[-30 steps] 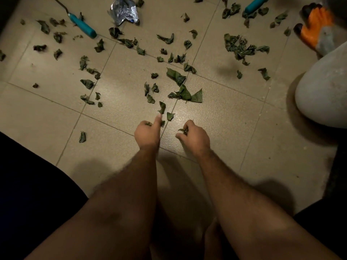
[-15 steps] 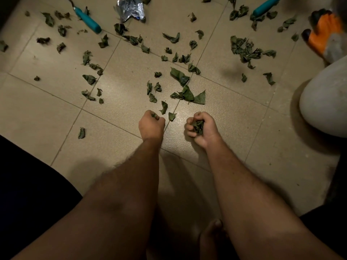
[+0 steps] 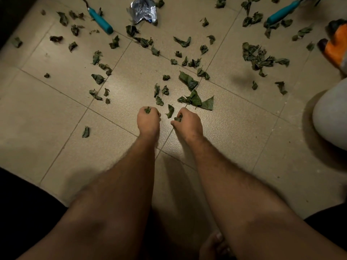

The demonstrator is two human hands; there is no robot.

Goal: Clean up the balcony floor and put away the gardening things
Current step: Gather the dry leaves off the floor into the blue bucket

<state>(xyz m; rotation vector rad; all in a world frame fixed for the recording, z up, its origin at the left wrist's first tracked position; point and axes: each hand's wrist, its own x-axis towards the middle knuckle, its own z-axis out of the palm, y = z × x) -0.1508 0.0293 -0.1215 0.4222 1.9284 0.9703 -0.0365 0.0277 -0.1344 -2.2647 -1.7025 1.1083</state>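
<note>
Several dry green leaf scraps (image 3: 188, 82) lie scattered over the beige tiled floor (image 3: 56, 119). My left hand (image 3: 148, 120) is curled into a fist with leaf bits showing at its top. My right hand (image 3: 188, 121) grips a small bunch of leaves between thumb and fingers, low over the floor. One loose leaf (image 3: 170, 111) lies between the two hands. Two teal-handled garden tools lie at the back, one at the left (image 3: 100, 20) and one at the right (image 3: 281, 11).
A crumpled silver foil wrapper (image 3: 143, 10) lies at the top centre. An orange and black glove (image 3: 336, 47) sits at the right edge, above a rounded grey-white object (image 3: 332, 113). A single leaf (image 3: 85, 131) lies apart at the left. My bare foot (image 3: 214, 244) shows below.
My left forefinger, stretched out one second ago, has curled into the fist. My right hand turned palm-up with its leaves, then back down towards the floor. The view shifted slightly.
</note>
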